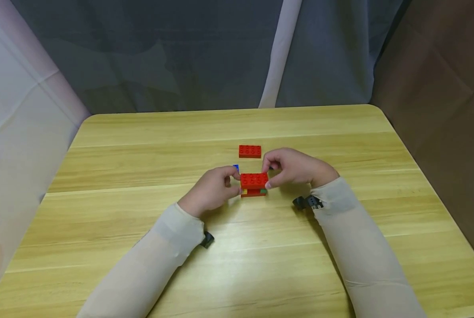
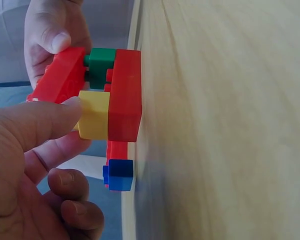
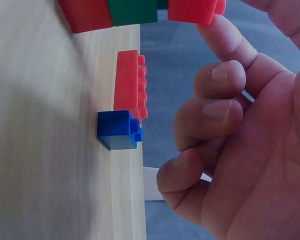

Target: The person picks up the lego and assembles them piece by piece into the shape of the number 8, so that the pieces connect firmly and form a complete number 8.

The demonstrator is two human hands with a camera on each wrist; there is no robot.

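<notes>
On the wooden table [image 1: 141, 274], near its middle, stands a small block stack [image 1: 254, 191]: a red base brick [image 2: 125, 95], a yellow block [image 2: 94, 114] and a green block [image 2: 101, 62] side by side above it, and a red top brick [image 1: 254, 180]. The left hand [image 1: 210, 190] pinches the top brick's left end, the right hand [image 1: 296, 168] its right end; the head view hides most fingertips behind the bricks. The top brick sits tilted, not pressed flat. Just beyond the left hand, a blue block [image 3: 118, 130] is mostly hidden in the head view. Farther off lies 1 loose red brick [image 1: 250, 151].
</notes>
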